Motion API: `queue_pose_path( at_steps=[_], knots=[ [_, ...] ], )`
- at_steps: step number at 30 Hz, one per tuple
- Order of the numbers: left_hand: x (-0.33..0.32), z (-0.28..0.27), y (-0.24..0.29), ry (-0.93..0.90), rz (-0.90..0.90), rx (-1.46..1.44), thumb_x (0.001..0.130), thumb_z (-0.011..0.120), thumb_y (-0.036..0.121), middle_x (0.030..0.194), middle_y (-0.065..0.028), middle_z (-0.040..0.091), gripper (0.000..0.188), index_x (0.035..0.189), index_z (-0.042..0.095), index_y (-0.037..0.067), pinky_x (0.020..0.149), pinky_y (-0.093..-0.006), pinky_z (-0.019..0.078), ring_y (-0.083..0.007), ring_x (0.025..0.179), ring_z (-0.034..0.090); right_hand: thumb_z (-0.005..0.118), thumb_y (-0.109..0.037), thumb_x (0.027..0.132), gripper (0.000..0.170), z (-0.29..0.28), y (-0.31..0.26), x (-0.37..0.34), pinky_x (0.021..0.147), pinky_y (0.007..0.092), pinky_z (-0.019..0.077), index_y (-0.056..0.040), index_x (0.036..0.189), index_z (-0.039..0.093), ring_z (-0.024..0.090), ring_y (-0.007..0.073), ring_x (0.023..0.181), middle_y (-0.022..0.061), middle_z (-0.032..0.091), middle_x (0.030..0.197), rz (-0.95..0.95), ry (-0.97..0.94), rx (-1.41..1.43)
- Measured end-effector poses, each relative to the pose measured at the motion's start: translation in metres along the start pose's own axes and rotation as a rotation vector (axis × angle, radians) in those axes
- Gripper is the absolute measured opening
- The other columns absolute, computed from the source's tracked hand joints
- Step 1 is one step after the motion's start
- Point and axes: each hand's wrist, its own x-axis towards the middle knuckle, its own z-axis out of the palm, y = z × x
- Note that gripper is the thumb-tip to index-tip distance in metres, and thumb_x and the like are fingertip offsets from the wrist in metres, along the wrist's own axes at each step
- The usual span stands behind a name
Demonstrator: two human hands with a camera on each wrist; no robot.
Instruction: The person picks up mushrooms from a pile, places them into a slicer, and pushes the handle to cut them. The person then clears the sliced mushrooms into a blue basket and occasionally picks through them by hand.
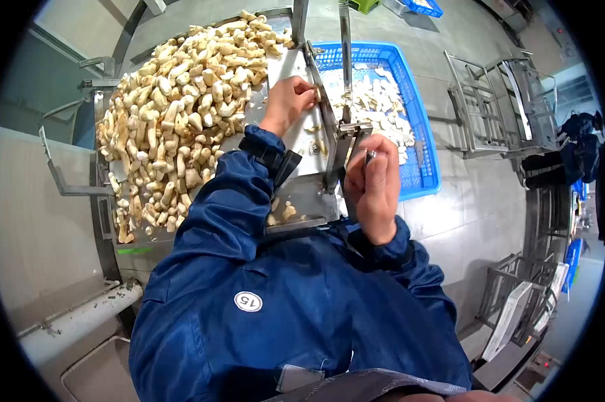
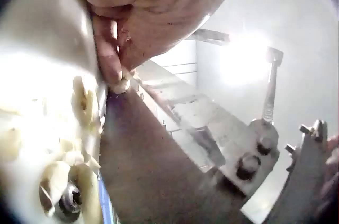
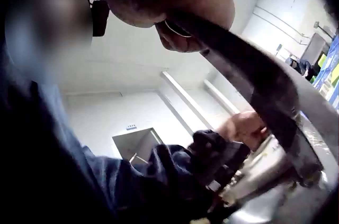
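Observation:
My left hand (image 1: 287, 106) pinches a pale mushroom piece (image 2: 123, 84) between thumb and fingers, right beside the long metal blade (image 2: 140, 155) of a hinged cutter. In the head view most of that piece is hidden by the fingers. My right hand (image 1: 377, 184) has its fingers curled round the cutter's handle, which shows as a dark metal bar (image 3: 254, 73) in the right wrist view. Under my left hand lies a white board (image 1: 285, 67), with mushroom scraps (image 1: 320, 143) along the blade. A big heap of whole mushrooms (image 1: 182, 100) covers the metal table to the left.
Beyond the blade, a blue plastic basket (image 1: 424, 127) holds many pale mushroom slices (image 1: 383, 100). An upright metal post (image 1: 299, 23) and a spring (image 1: 346, 47) stand at the cutter. Metal racks (image 1: 480, 100) and another person (image 1: 574, 151) are farther right.

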Motion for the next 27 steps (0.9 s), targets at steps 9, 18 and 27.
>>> queue_pose_path(
  at_steps=[9,18,27],
  knots=[
    [-0.001,0.005,0.002,0.008,-0.030,-0.060,0.093,0.063,0.007,0.079,-0.0074,0.069,0.016,0.096,0.066,-0.008,0.060,-0.0223,0.0511,-0.0100,0.068,0.064,0.042,-0.052,0.101,0.049,-0.030,0.101,-0.049,0.047,0.0215,0.0273,-0.0043,0.113,0.042,0.034,0.0057,0.051,-0.0003,0.043,0.064,-0.214,0.076,-0.214],
    [-0.008,0.010,0.030,0.011,0.032,-0.100,0.094,0.064,0.018,0.085,-0.0083,0.067,0.028,0.101,0.066,-0.009,0.066,-0.0243,0.0546,-0.0124,0.074,0.065,0.045,-0.040,0.103,0.041,-0.035,0.106,-0.049,0.055,0.0217,0.0366,-0.0018,0.116,0.048,0.045,0.0069,0.059,0.0031,0.053,0.075,-0.255,0.048,-0.187],
    [-0.058,-0.084,0.061,0.112,0.374,1.137,0.083,0.072,0.020,0.095,-0.0144,0.066,0.025,0.103,0.070,0.004,0.078,-0.0406,0.0520,-0.0330,0.087,0.065,0.044,-0.028,0.104,0.030,-0.038,0.102,-0.049,0.053,0.0219,0.0374,-0.0022,0.119,0.046,0.046,0.0068,0.058,0.0021,0.051,0.072,-0.233,-0.003,-0.164]
  ],
)
